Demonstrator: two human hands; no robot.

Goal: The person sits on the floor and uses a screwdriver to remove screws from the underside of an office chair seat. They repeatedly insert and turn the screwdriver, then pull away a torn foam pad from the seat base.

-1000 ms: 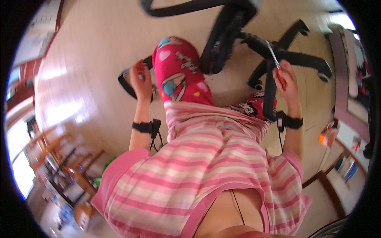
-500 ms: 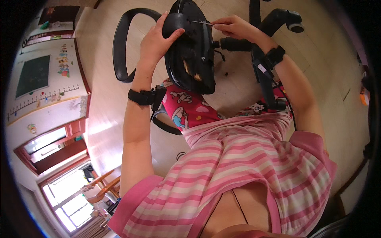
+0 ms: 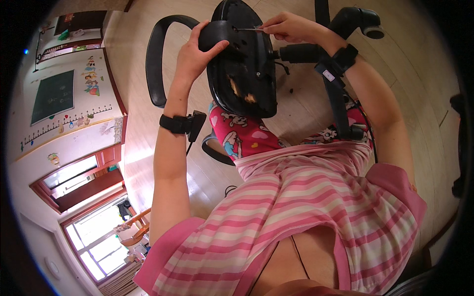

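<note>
"What sits nearest the body?"

"The patterned trouser leg, with the black chair seat on edge just past it, long axis running away from the body, foam showing through tears."

"And the hands?"

"Both are at the seat's far half. The right hand pinches a slim metal tool between thumb and fingers. The left hand holds the armrest mount, thumb on one side, fingers round the other."

"Which way does the tool lie?"

"Leftward from the right-hand grip, its long axis nearly straight across the seat. The tip meets a dark hole at the mount's edge; how deep it sits, I can't tell. The left thumb is nearer that tip than the right palm is."

"Any room?"

"The black column runs just below the right hand, close to the wrist. Pale floor shows between the seat and a base leg; the armrest loop bounds the left side."

"Farther off?"

"A chalkboard on the left wall, then a bright window."
</note>
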